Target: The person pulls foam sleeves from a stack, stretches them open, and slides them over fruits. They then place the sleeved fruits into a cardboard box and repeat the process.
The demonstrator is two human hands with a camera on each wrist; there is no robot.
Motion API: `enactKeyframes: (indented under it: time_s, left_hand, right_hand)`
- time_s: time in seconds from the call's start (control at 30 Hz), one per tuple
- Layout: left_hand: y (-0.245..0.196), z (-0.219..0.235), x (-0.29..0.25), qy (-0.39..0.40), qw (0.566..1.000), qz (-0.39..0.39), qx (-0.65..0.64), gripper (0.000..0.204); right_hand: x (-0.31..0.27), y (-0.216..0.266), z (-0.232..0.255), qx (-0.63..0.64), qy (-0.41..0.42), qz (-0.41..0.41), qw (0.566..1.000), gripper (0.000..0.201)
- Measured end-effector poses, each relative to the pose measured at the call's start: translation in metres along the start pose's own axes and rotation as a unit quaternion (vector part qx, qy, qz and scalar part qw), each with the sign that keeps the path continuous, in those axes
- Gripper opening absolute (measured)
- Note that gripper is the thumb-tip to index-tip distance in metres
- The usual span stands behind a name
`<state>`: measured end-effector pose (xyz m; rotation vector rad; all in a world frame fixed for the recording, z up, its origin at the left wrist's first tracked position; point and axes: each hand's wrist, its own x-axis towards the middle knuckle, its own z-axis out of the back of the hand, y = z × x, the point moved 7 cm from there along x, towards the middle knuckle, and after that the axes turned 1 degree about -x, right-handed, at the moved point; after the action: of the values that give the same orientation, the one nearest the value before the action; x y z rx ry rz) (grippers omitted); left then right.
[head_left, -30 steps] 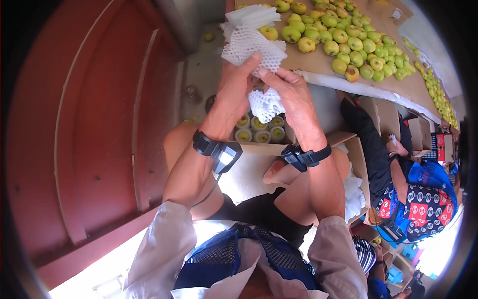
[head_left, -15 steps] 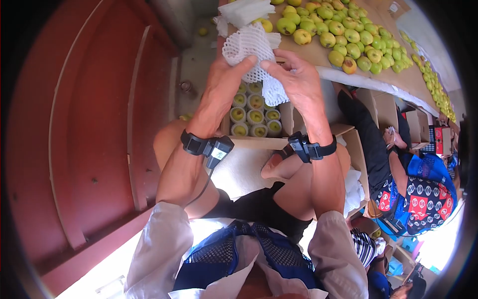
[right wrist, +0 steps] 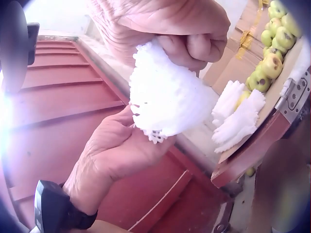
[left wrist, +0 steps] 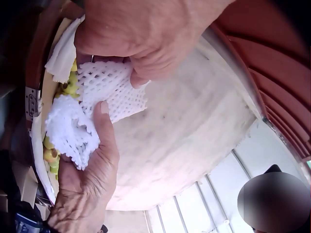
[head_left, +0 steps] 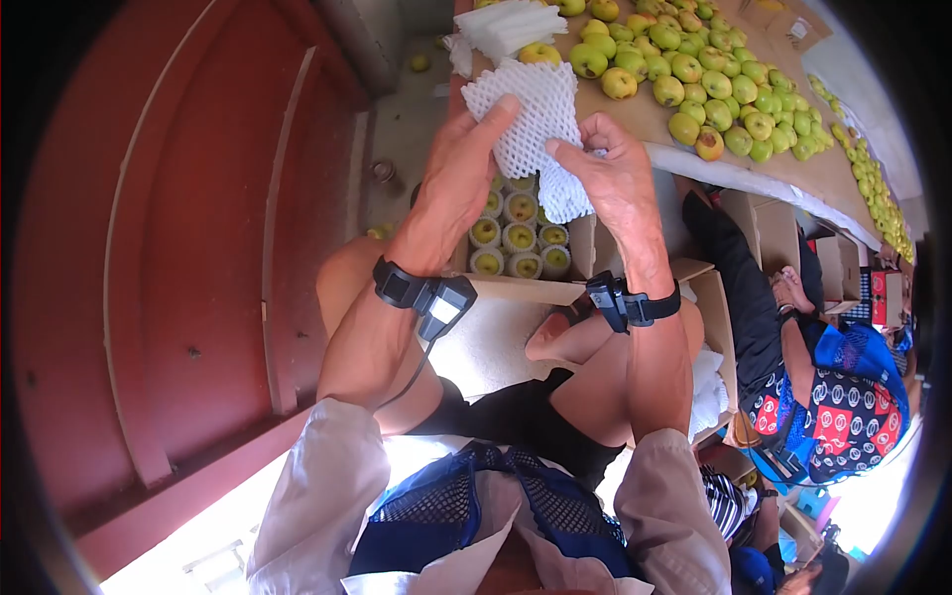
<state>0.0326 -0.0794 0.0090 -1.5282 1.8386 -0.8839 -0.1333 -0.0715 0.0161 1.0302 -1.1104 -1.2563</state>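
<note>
Foam netting (head_left: 526, 124), a white mesh sleeve, is held up above the open cardboard box (head_left: 516, 290), with the left hand (head_left: 458, 183) to the left of the box's middle, fingers and thumb pinching the sleeve's left edge. To the right, the right hand (head_left: 615, 174) curls its fingers around the sleeve's lower right part, over the box's rows of wrapped fruit (head_left: 521, 238). Farther right and beyond the box, loose green apples (head_left: 714, 89) lie on a brown table (head_left: 793, 169), with a stack of spare netting (head_left: 511, 22) at its near-left corner
</note>
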Motion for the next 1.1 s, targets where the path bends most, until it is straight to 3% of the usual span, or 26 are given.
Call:
enactKeyframes:
  time_s: [0.1, 0.2, 0.27, 0.37, 0.47, 0.6, 0.67, 0.8, 0.9, 1.0, 1.1]
  left_hand:
    - [0.004, 0.007, 0.003, -0.027, 0.999, -0.023, 0.016, 0.033]
    - [0.003, 0.012, 0.005, -0.065, 0.983, -0.059, 0.163, 0.031]
    - [0.007, 0.008, 0.006, -0.052, 0.982, -0.061, 0.171, 0.029]
    - [0.013, 0.005, 0.004, -0.032, 0.982, -0.047, 0.183, 0.028]
    - [0.016, 0.006, 0.005, -0.034, 0.982, -0.054, 0.175, 0.027]
    - [0.022, 0.005, 0.004, -0.066, 0.978, -0.043, 0.191, 0.028]
    - [0.023, 0.004, 0.003, -0.044, 0.981, -0.029, 0.186, 0.031]
    - [0.028, 0.001, 0.005, -0.015, 0.989, 0.011, 0.149, 0.035]
    - [0.025, -0.010, -0.006, -0.011, 0.981, 0.032, 0.191, 0.037]
    - [0.029, -0.015, -0.006, -0.001, 0.980, 0.017, 0.198, 0.039]
    - [0.037, -0.012, -0.002, 0.010, 0.990, 0.034, 0.140, 0.039]
  right_hand:
    - [0.001, -0.007, -0.003, -0.028, -0.003, 0.017, 0.999, 0.036]
    - [0.000, 0.001, -0.003, -0.095, -0.062, 0.068, 0.991, 0.037]
    - [0.000, 0.003, -0.001, -0.110, -0.086, 0.082, 0.987, 0.037]
    - [-0.004, 0.005, 0.002, -0.157, -0.106, 0.023, 0.982, 0.036]
    - [-0.014, 0.025, 0.004, -0.261, -0.144, 0.045, 0.954, 0.032]
    - [-0.023, 0.035, -0.009, -0.316, -0.150, 0.117, 0.929, 0.026]
    - [-0.026, 0.040, -0.016, -0.325, -0.146, 0.159, 0.921, 0.024]
    - [-0.023, 0.034, -0.019, -0.353, -0.129, 0.147, 0.915, 0.025]
    - [-0.023, 0.028, -0.019, -0.377, -0.134, 0.147, 0.905, 0.027]
    - [-0.024, 0.028, -0.021, -0.395, -0.120, 0.146, 0.899, 0.029]
    - [-0.027, 0.031, -0.026, -0.404, -0.106, 0.146, 0.897, 0.028]
